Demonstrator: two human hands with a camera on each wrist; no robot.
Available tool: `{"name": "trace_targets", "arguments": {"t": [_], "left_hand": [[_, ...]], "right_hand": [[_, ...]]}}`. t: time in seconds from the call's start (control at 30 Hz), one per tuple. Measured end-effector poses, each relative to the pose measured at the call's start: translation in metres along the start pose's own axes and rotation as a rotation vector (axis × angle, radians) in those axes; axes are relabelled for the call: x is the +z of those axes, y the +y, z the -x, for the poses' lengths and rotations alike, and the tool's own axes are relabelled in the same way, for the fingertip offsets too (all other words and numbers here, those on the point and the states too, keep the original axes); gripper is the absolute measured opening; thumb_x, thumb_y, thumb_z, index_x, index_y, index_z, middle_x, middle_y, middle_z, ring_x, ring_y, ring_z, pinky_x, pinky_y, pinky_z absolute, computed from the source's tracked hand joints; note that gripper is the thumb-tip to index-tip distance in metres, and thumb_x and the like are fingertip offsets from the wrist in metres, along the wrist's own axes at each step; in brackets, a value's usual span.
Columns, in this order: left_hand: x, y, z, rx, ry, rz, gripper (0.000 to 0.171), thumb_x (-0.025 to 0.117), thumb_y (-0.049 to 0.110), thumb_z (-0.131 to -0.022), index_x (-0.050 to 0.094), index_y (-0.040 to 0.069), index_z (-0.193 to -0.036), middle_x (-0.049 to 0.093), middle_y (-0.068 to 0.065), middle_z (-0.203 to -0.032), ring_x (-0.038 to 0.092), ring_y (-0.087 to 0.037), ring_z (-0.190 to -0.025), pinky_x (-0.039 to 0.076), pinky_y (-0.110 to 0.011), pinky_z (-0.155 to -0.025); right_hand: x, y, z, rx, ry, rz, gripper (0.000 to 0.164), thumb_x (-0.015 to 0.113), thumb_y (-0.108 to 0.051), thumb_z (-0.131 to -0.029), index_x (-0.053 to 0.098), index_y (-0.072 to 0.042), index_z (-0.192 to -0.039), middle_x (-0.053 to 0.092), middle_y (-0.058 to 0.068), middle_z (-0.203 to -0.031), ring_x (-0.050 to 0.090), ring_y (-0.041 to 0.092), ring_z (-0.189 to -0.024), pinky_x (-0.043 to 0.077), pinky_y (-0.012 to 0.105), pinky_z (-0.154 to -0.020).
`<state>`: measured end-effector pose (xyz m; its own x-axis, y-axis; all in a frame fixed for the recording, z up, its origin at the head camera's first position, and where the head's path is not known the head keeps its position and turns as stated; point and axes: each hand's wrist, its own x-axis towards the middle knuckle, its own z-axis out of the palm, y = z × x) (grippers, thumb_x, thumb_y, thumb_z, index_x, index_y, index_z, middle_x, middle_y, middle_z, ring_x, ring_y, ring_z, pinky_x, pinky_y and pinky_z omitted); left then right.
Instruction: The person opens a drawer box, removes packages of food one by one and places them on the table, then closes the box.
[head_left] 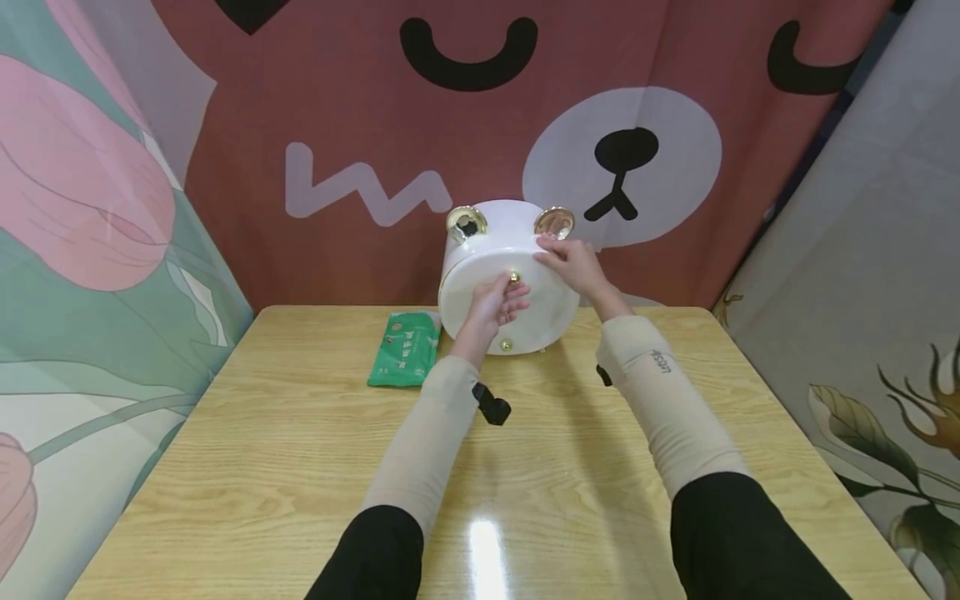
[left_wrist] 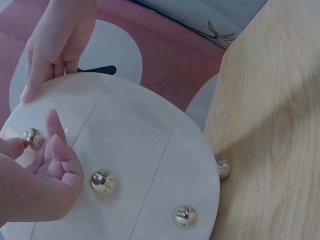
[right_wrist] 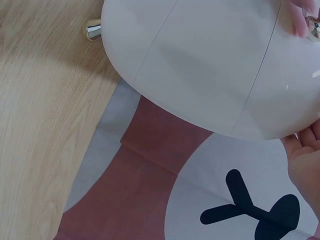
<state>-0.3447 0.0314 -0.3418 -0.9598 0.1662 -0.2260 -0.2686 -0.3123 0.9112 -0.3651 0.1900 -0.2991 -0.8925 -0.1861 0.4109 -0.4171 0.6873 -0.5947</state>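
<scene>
A glossy white round box (head_left: pixel 540 312), shaped like a twin-bell clock, stands upright at the far edge of the table. Thin seams cross its front, and two gold round ears sit on top. The left hand (head_left: pixel 497 307) pinches the upper gold knob (head_left: pixel 514 277) between its thumb and fingers; the other fingers spread loosely in front of the white face. At the upper right rim, the right hand (head_left: pixel 573 265) rests on the box with its fingers. Lower on the front are a middle knob (left_wrist: pixel 103 181) and a bottom knob (left_wrist: pixel 184 216).
A green packet (head_left: pixel 405 350) lies left of the box on the wooden table (head_left: pixel 300 467). Behind hangs a brown curtain (head_left: pixel 337 100) with a bear print. A short gold foot (left_wrist: pixel 223 168) props the box underneath.
</scene>
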Motion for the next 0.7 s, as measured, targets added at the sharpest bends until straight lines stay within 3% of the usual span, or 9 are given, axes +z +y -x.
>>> {"name": "trace_targets", "arguments": {"t": [0.43, 0.7], "left_hand": [[-0.007, -0.006, -0.001, 0.001, -0.060, 0.062, 0.041, 0.049, 0.037, -0.091, 0.060, 0.001, -0.108, 0.065, -0.009, -0.097, 0.062, -0.013, -0.063, 0.043, -0.020, -0.053], [-0.009, -0.011, 0.000, -0.014, -0.077, 0.074, 0.046, 0.045, 0.041, -0.092, 0.058, 0.001, -0.110, 0.063, -0.011, -0.102, 0.061, -0.014, -0.069, 0.043, -0.023, -0.062]], "right_hand": [[0.002, 0.001, 0.002, -0.024, 0.033, -0.001, 0.033, 0.061, -0.018, -0.086, 0.059, -0.002, -0.114, 0.052, 0.013, -0.120, 0.048, 0.024, -0.113, 0.042, 0.035, -0.087], [0.002, 0.001, 0.002, -0.059, 0.051, -0.004, 0.033, 0.062, -0.016, -0.085, 0.059, 0.001, -0.113, 0.053, 0.015, -0.118, 0.049, 0.026, -0.112, 0.041, 0.034, -0.088]]}}
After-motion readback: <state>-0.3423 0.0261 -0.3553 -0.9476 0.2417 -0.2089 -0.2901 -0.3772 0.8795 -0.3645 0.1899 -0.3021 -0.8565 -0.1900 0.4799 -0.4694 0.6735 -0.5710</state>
